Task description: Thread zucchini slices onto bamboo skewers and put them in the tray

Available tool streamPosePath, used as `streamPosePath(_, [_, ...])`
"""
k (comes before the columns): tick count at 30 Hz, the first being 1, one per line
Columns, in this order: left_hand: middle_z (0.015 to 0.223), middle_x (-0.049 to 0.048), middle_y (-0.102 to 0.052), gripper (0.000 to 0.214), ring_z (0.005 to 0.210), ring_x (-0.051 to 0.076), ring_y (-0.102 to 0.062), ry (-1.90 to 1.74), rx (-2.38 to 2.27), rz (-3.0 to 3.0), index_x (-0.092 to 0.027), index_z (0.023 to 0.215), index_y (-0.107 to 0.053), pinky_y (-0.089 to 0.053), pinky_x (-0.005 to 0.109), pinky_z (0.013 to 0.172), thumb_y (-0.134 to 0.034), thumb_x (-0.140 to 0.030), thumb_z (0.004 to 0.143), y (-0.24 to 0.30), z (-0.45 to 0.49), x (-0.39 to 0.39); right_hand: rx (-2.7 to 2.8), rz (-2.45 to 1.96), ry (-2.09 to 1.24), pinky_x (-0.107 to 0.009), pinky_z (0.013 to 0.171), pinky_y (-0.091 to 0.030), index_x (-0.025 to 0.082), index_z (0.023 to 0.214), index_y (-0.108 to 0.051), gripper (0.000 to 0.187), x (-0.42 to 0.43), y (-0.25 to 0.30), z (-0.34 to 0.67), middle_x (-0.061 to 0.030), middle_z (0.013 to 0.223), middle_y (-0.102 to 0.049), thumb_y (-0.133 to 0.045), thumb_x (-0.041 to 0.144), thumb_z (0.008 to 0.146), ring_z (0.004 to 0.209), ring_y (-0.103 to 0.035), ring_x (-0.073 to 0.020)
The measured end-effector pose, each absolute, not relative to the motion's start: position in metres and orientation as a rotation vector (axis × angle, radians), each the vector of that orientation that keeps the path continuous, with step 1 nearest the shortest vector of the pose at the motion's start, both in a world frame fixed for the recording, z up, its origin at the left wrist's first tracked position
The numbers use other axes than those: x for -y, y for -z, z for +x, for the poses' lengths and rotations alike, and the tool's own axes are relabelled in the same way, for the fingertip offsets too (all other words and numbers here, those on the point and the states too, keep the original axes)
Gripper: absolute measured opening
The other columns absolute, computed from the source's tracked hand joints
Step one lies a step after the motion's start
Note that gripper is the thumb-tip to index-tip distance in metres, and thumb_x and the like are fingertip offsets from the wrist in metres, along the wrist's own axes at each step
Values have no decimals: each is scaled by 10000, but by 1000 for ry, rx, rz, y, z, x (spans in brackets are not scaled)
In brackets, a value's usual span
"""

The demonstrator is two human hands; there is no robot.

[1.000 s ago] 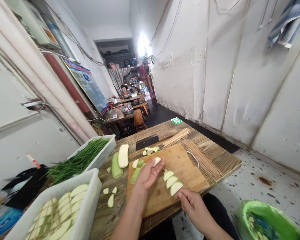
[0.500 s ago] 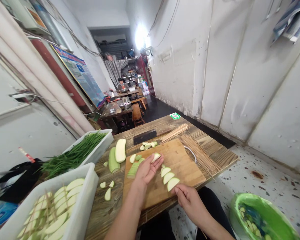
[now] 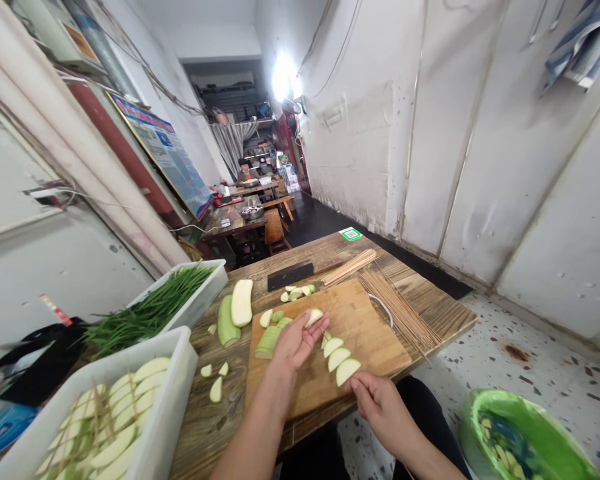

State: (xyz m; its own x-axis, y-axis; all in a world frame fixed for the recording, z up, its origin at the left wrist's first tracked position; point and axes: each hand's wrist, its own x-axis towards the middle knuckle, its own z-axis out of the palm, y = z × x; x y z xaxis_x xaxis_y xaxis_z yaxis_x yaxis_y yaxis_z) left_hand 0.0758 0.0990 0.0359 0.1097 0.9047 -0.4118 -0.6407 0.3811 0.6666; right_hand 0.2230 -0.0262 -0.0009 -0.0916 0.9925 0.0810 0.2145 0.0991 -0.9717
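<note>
Over the wooden cutting board [image 3: 375, 340], my left hand [image 3: 297, 343] holds a pale half-round squash slice [image 3: 314, 317] between thumb and fingers. My right hand [image 3: 377, 400] is closed near the board's front edge, pinching a skewer, mostly hidden, that carries several squash slices [image 3: 338, 360] in a slanting row. The skewer's tip end lies close to my left fingertips. Left of my left hand, a stack of cut green slices [image 3: 267, 340] rests on the board. Two larger squash pieces, one green-skinned [image 3: 227, 321] and one pale [image 3: 241, 302], lie beside the board.
A cleaver [image 3: 291, 275] and bundled bare skewers [image 3: 400, 307] lie past the board. At left are a white tub [image 3: 180, 373] of skewered slices and another tub [image 3: 215, 290] of green chives. A green-lined bin [image 3: 545, 427] stands at lower right. A person [image 3: 245, 171] sits far back.
Little differs. Both hands and the slices sit slightly further right, and the whole view has shifted a little. Each hand keeps its hold.
</note>
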Motion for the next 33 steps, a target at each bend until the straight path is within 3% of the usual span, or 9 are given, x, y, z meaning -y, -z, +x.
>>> streamPosePath(14, [842,147,-698,166,835,208,-688,-1191,-907,439,-72,917,-600,-570,346,804,-452,-47,848,-35,84,-94,1491,-1295,-1064,-196,402,-243,166,708,-587,314,27,-2,225,69,466,-328,-387,310,903,421,-307,-98])
streamPosePath(23, [855,206,-679,174,798,225,-692,-1127,-906,272,0,970,-554,-591,315,730,-427,-51,862,-38,84,-97,1479,-1269,-1093,-200,402,-218,164,726,-581,323,32,-3,225,80,487,-279,-382,335,914,431,-265,-94])
streamPosePath(33, [894,203,-677,168,866,238,-685,-1133,-905,265,-19,976,-557,-589,326,758,-444,-72,863,-39,83,-99,1490,-1283,-1094,-204,402,-229,166,735,-566,337,35,-1,225,78,490,-275,-361,360,919,436,-271,-101])
